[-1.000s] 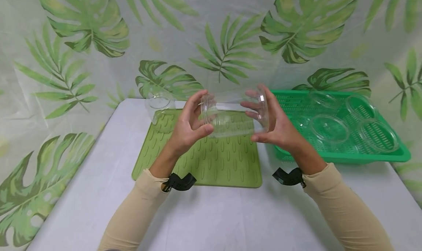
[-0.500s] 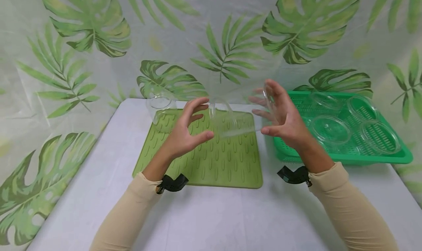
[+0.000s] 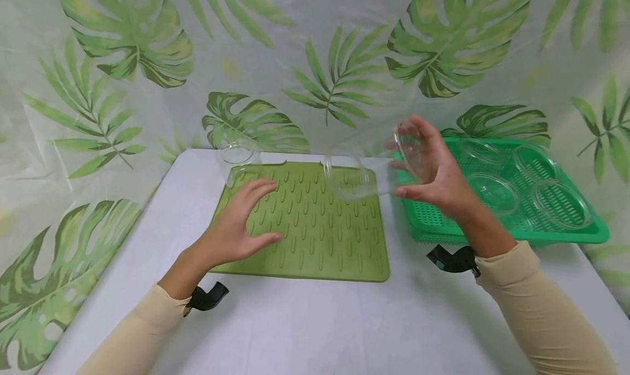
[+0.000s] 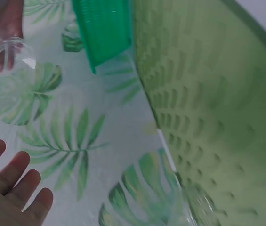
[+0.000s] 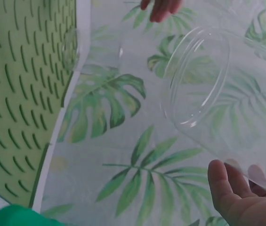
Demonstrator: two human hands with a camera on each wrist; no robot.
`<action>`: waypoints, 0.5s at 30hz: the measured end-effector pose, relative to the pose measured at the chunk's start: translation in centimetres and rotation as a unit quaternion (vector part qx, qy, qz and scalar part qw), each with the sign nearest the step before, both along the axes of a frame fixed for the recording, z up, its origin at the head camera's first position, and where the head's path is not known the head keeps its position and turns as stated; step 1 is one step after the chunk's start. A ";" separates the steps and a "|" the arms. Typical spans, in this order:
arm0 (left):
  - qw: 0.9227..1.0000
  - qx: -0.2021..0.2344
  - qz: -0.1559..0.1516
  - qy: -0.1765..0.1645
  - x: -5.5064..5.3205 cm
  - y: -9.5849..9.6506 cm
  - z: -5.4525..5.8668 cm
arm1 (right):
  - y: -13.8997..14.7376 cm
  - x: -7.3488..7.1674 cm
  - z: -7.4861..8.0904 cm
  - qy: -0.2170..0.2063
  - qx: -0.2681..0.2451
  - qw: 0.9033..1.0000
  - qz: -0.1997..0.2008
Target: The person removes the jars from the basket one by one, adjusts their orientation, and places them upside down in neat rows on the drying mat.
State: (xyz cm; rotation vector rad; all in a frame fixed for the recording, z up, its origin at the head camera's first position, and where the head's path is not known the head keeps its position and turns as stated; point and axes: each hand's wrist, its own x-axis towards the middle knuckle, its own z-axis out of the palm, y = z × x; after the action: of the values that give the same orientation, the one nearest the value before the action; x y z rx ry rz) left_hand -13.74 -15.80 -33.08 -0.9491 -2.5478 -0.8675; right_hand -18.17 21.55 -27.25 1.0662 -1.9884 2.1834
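We see a leaf-printed backdrop (image 3: pixel 339 3) behind a white table (image 3: pixel 305 326). At right sits a green perforated basket (image 3: pixel 517 234); at centre, a ridged green mat (image 3: pixel 315 233). Right of centre, a clear cylindrical jar (image 3: pixel 351 173) lies tilted sideways, one end gripped between the right hand (image 3: pixel 443 181)'s thumb and fingers. The left hand (image 3: pixel 231 219), left of centre, has fingers and thumb spread. We note a second clear jar (image 3: pixel 241 164) at the mat's upper-left corner.
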 end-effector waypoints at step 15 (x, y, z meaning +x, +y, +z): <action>0.990 -0.119 0.028 0.065 2.1 -6.5 -3.0 | 1.5 0.4 0.8 0.025 0.023 0.999 -0.001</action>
State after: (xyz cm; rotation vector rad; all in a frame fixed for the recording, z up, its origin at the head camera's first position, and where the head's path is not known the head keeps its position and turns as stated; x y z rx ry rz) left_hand -11.64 -22.26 -36.10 -0.9607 -2.5885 -0.4766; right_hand -17.77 23.01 -26.42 1.1129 -2.0286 2.0982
